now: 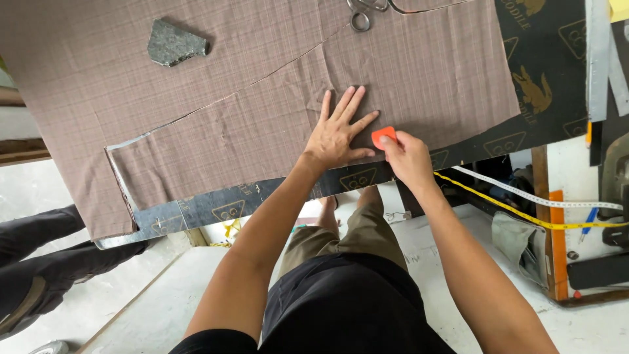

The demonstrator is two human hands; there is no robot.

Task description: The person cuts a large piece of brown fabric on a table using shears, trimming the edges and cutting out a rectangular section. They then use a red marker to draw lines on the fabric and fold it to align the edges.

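The right hand is pinching a small orange piece of tailor's chalk between thumb and fingertips, its rounded-triangle edge touching the brown checked fabric. Just beside the chalk, on its far-left side, the left hand is lying flat with fingers spread, pressing the cloth down and holding nothing.

Taking the chalk as landmark: the fabric is spreading away from it in every direction except toward the person, where its cut edge is running just below the chalk along the table's near side. A pale line is crossing the cloth from far left of the chalk up toward the top, and near the left end a stepped corner looks already cut or folded back, so some marking or cutting seems done; around the chalk itself I cannot make out fresh marks, so the lining there appears unfinished.

The cloth looks thin, matte and finely gridded, with light creases. Well up and left of the chalk, a rough grey stone is weighing it down. Straight above the chalk, metal scissors are lying at the picture's edge. Beneath the fabric a dark printed sheet is showing to the right, and a yellow measuring tape is trailing down to the chalk's lower right.
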